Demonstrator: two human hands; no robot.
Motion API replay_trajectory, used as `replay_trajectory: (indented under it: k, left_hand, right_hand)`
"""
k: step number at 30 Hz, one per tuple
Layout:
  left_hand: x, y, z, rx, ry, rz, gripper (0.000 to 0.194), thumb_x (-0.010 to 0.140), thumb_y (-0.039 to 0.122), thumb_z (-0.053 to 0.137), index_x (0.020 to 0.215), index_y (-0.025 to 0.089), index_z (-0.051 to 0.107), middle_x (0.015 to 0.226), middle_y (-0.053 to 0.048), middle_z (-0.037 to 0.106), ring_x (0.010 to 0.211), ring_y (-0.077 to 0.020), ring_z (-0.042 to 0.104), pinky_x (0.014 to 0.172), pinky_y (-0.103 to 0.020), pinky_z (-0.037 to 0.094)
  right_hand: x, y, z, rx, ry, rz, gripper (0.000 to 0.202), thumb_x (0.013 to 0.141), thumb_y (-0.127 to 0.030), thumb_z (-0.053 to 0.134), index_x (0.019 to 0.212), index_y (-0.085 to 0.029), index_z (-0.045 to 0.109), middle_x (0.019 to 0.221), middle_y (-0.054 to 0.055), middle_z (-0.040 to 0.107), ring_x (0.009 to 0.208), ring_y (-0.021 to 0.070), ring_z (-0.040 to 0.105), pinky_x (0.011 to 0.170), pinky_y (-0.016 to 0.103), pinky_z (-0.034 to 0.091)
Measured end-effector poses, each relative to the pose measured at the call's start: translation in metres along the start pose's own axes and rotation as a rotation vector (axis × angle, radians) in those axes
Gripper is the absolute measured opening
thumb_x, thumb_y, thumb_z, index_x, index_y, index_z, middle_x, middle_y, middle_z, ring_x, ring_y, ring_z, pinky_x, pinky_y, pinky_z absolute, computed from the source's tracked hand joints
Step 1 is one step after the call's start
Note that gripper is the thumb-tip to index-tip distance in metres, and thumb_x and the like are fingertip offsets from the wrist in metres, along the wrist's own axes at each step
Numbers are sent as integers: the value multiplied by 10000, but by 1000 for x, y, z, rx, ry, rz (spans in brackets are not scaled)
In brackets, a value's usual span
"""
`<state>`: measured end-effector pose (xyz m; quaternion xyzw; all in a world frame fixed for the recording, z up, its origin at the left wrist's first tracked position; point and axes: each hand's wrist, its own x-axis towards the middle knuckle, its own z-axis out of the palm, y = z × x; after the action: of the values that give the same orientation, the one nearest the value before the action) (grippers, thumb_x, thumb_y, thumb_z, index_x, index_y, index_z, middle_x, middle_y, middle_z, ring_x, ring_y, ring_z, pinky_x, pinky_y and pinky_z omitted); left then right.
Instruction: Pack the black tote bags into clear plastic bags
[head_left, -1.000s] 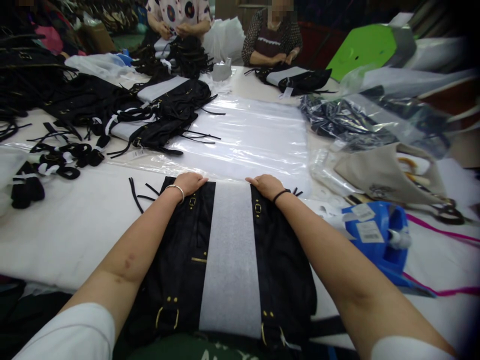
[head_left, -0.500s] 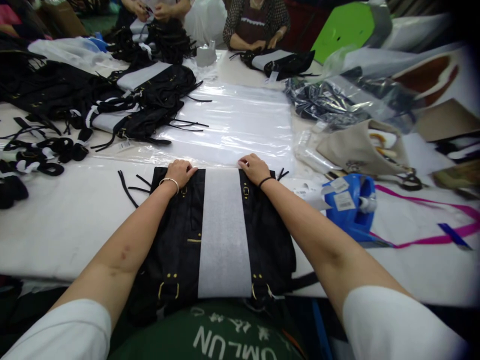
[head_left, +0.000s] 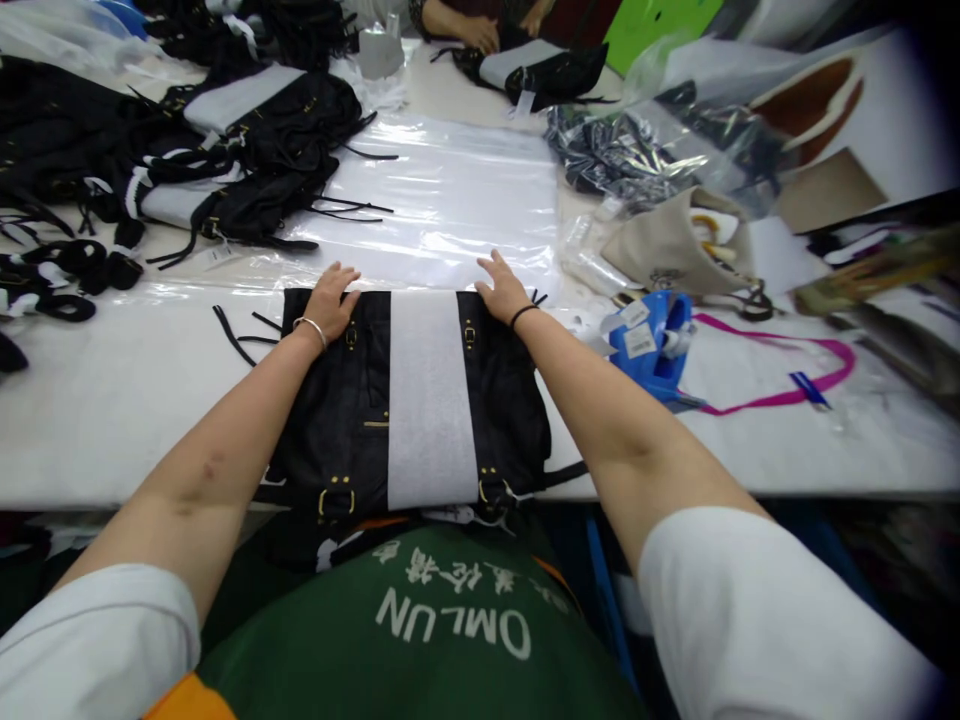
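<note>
A black bag (head_left: pixel 510 400) with gold buckles lies flat at the table's near edge, a pale grey-white strip (head_left: pixel 430 400) running down its middle. At the bag's far left corner is my left hand (head_left: pixel 334 300), fingers apart and pointing to the plastic. My right hand (head_left: pixel 504 288) is at the far right corner, its fingers spread too. Neither hand grips anything. Just beyond the bag, clear plastic sheets (head_left: pixel 457 190) lie flat on the table.
Black bags (head_left: pixel 285 120) and coiled straps (head_left: pixel 67 275) are heaped at the left. To the right lie a blue object (head_left: pixel 652 340), a pink strap (head_left: pixel 836 375), a beige pouch (head_left: pixel 652 240) and plastic-wrapped items (head_left: pixel 622 150). Another person's hand (head_left: pixel 480 35) touches a far bag.
The fingers of both my hands have lifted and spread from the bag's far edge. The view has tilted down, showing more of the green apron.
</note>
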<state>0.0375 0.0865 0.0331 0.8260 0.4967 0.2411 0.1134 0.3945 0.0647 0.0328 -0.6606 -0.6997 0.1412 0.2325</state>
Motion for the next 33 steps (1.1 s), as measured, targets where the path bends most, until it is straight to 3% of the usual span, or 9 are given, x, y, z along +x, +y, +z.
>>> replay_trajectory:
  k: [6,11,15,17,21,24,26,29,33]
  left_hand:
    - [-35,21,-11,223,-23,-257,645,958,423,333,1469,34,396,1584,-206,287,1501,-350,129,1206,-559,41]
    - [-45,20,-3,272,-54,-315,695,963,508,284,1537,116,293,1646,-164,87,1511,-369,-5,1183,-616,-10]
    - [-44,20,-4,292,-109,-348,718,961,539,248,1549,127,268,1649,-153,87,1515,-356,-15,1187,-607,-12]
    - [-45,21,-6,319,-121,-359,719,962,543,234,1548,129,272,1645,-161,106,1518,-347,-2,1198,-578,6]
    - [-45,17,-4,348,-81,-308,707,972,531,227,1532,105,304,1625,-210,138,1507,-369,51,1204,-544,35]
    - [-45,11,0,373,-68,-294,693,978,527,240,1530,112,300,1619,-217,143,1500,-379,66,1199,-550,43]
    - [-44,10,0,383,-72,-307,688,980,528,248,1531,119,296,1620,-216,142,1500,-378,67,1198,-553,50]
    - [-43,12,-1,384,-86,-324,692,980,536,245,1531,122,294,1624,-210,136,1503,-372,68,1195,-564,65]
    - [-43,14,-3,377,-97,-331,694,980,526,246,1531,106,286,1633,-195,113,1504,-364,56,1192,-577,54]
  right_hand:
    - [-50,-29,2,-112,108,121,561,969,-348,403,1485,-129,398,1586,154,309,1493,341,193,1186,629,119]
    - [-83,-22,17,-143,45,127,587,974,-330,364,1541,-196,291,1635,87,207,1516,273,125,1199,605,53]
    - [-78,-10,-1,54,0,121,603,946,-384,444,1509,-190,353,1621,89,250,1509,264,163,1208,550,149]
    - [-92,-7,-19,236,85,122,611,924,-454,496,1467,-187,410,1576,97,348,1467,245,288,1197,464,250]
    - [-179,-15,-47,526,308,343,579,905,-613,463,1272,-176,562,1174,104,675,1063,213,644,975,366,495]
    - [-256,-36,-51,480,150,491,529,870,-681,475,899,-188,665,778,38,679,762,199,643,786,333,523]
    - [-287,-51,-49,405,72,470,481,837,-663,552,770,-198,655,733,26,658,747,205,619,758,323,501]
    - [-297,-64,-47,461,104,408,399,838,-592,596,829,-201,676,825,28,686,825,218,622,777,311,486]
    - [-289,-55,-51,547,109,411,433,873,-596,525,740,-198,632,735,4,641,784,198,607,747,296,483]
